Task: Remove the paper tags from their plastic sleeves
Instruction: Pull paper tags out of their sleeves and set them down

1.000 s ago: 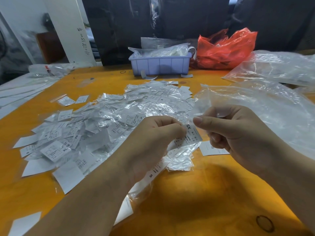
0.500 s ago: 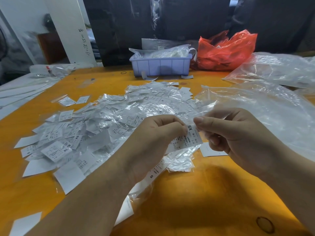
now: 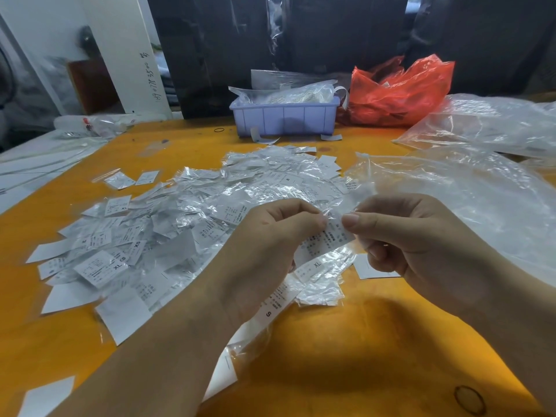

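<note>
Both hands pinch the same paper tag (image 3: 326, 237) held above the table (image 3: 346, 341) — left hand (image 3: 270, 251) grips its near-left end, right hand (image 3: 403, 239) pinches the clear plastic sleeve (image 3: 358, 203) at the far-right end. The tag's long axis runs between them, so pulling apart should free it.

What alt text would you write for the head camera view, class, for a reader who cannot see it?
Two hands, left hand and right hand, pinch a sleeved paper tag above an orange table. A pile of tags lies behind.
</note>
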